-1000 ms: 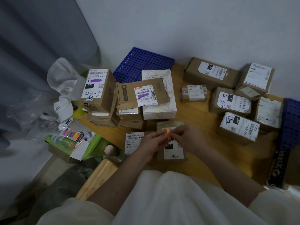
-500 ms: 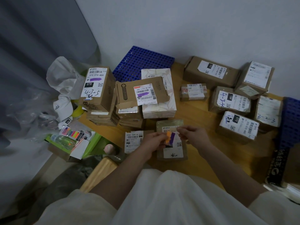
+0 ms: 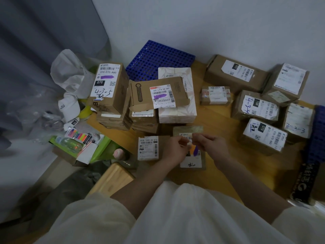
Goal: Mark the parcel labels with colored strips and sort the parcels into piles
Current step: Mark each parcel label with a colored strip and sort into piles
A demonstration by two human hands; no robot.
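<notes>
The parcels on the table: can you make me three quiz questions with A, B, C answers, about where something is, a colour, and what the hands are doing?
1. Where is the blue perforated panel?
A. against the wall behind the stacked boxes
B. under the hands
C. on the floor

2. What colour is the strip on the tall box's label?
A. green
B. purple
C. red

3. What are the two hands doing?
A. resting flat
B. lifting a box
C. pinching strips over a small parcel

Answers: A, it leans behind the stack; B, a purple strip crosses that label; C, left hand and right hand meet above the small parcel.
</notes>
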